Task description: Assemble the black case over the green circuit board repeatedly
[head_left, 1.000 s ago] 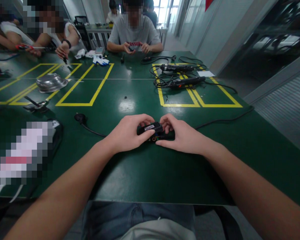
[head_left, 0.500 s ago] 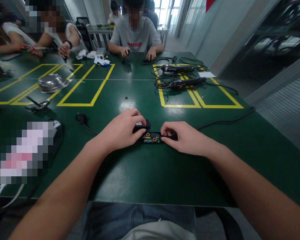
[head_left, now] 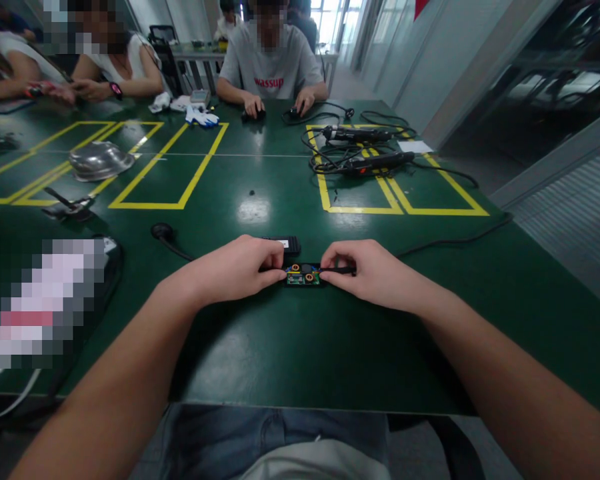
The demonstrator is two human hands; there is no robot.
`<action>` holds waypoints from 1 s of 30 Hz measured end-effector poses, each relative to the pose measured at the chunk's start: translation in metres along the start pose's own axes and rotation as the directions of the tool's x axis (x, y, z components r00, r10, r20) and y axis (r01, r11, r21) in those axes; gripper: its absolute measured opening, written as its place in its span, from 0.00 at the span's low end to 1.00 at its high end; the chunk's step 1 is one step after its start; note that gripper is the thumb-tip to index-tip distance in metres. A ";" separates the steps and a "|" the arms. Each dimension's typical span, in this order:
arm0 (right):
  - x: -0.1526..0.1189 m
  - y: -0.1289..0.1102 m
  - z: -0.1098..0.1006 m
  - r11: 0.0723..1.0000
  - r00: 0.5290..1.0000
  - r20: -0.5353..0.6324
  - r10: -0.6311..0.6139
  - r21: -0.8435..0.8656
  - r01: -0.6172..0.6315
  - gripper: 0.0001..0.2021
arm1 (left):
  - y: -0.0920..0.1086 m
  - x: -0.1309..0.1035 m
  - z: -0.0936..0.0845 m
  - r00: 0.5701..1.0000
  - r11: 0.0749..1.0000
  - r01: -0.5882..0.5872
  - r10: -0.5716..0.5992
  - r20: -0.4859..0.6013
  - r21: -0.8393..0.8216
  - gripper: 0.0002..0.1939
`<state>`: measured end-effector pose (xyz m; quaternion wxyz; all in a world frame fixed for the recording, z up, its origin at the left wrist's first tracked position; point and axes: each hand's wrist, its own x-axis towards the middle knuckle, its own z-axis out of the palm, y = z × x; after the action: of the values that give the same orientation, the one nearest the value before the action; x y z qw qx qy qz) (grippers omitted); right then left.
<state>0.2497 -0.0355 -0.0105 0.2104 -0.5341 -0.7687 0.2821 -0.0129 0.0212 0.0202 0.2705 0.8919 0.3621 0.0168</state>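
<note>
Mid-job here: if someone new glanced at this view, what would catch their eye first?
Likely the exposed circuit board, between the left hand and right hand near the middle of the view. Just beyond it lies a black cover with a white label, partly hidden by the left hand. Farther off, bright yellow tape outlines stand out on the green table, with a shiny metal bowl on the view's left side.

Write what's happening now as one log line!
left hand: at left end of open case; right hand: pinching black cord at right end; circuit board: showing; black cover: off
</note>
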 end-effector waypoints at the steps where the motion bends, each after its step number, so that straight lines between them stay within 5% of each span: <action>1: 0.000 0.000 -0.001 1.000 1.000 -0.001 -0.009 0.016 0.009 0.05 | -0.001 -0.001 -0.001 1.000 1.000 -0.007 0.007 -0.006 -0.017 0.08; 14: -0.002 0.007 -0.011 0.988 0.998 0.068 0.000 0.152 -0.011 0.06 | -0.008 -0.005 -0.009 0.999 0.994 -0.031 0.028 -0.033 -0.101 0.04; 30: 0.001 0.011 -0.012 0.996 0.997 0.054 -0.055 0.072 0.051 0.05 | -0.019 0.003 -0.003 0.998 0.999 -0.026 0.025 -0.059 -0.023 0.04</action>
<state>0.2645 -0.0291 -0.0089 0.2151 -0.4977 -0.7777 0.3183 -0.0239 0.0361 0.0132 0.2701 0.8922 0.3584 0.0509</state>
